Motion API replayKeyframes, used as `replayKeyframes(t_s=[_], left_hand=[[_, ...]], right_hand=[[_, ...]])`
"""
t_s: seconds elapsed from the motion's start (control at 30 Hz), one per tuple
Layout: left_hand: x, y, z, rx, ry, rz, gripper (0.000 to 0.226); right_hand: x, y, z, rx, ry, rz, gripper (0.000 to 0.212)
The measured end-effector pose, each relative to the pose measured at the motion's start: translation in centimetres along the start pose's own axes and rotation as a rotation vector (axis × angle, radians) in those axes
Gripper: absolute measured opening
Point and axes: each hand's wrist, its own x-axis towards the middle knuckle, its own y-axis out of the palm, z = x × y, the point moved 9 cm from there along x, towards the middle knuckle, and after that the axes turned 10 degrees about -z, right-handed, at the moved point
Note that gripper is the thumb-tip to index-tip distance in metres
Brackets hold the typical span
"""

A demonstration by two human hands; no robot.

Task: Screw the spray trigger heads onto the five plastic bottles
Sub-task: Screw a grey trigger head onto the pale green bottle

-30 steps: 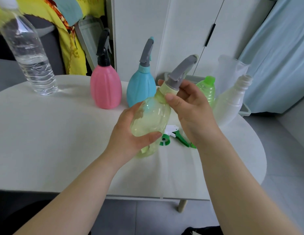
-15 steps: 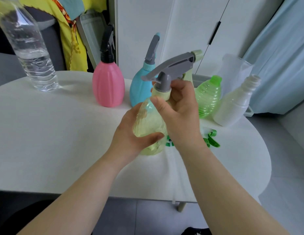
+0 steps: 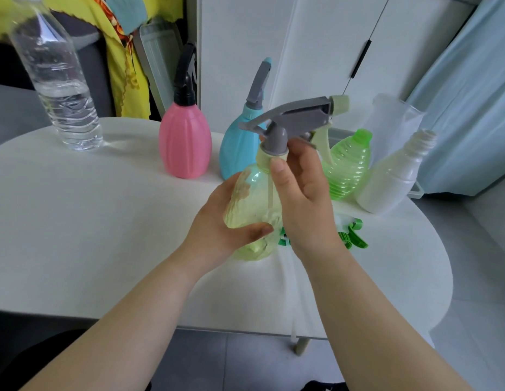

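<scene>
A pale yellow-green bottle (image 3: 254, 198) is held above the white table (image 3: 76, 221), my left hand (image 3: 217, 224) wrapped round its body. My right hand (image 3: 299, 190) grips its collar, under the grey trigger head (image 3: 293, 117) whose nozzle points right. A pink bottle (image 3: 185, 145) with a black trigger head and a blue bottle (image 3: 238, 148) with a grey head stand behind. A ribbed green bottle (image 3: 347, 165) and a white bottle (image 3: 392, 179) with an open neck stand at the right. A green and white trigger head (image 3: 352, 235) lies on the table, partly hidden by my right hand.
A clear water bottle (image 3: 59, 88) stands at the table's back left. A translucent cup (image 3: 392, 122) rises behind the white bottle. White cabinet doors and a blue curtain close off the back and right. The table edge runs near my forearms.
The grey trigger head has turned from pointing away to pointing right. My right hand has shifted its grip round the collar, and the bottle now stands more upright.
</scene>
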Motion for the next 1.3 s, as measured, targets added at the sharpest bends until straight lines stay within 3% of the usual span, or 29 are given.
replayKeyframes(t_s=[0.23,0.47,0.57,0.63,0.83,0.9,1.0,1.2,1.3], left_hand=[[0.2,-0.1,0.3,-0.045,0.010,0.094,0.064],[0.3,-0.4,1.0,-0.106,-0.023,0.096,0.062],[0.4,-0.5,1.2,-0.102,-0.036,0.108,0.064],[0.4,-0.4,1.3,-0.100,-0.040,0.112,0.064],[0.6,-0.5,1.5,-0.121,-0.046,0.120,0.065],[0.6,-0.4,1.3,-0.157,-0.042,0.134,0.067],[0.5,-0.2,1.2,-0.180,-0.036,0.150,0.075],[0.5,-0.3,1.2,-0.165,-0.037,0.155,0.065],[0.5,-0.4,1.2,-0.152,-0.038,0.143,0.063]], right_hand=[[0.1,-0.1,0.0,0.067,0.014,-0.021,0.025],[0.3,0.5,0.1,-0.035,0.031,0.013,0.015],[0.1,0.5,-1.3,-0.046,0.161,0.002,0.039],[0.3,0.9,-0.7,-0.038,0.104,0.011,0.046],[0.0,1.1,-0.3,-0.087,0.019,0.086,0.028],[-0.3,0.5,-0.9,-0.107,0.065,0.086,0.039],[-0.9,-0.4,-1.9,-0.065,0.196,0.085,0.021],[0.2,-0.3,0.5,0.060,0.021,0.044,0.008],[0.8,-0.1,0.8,0.146,0.012,0.003,0.023]])
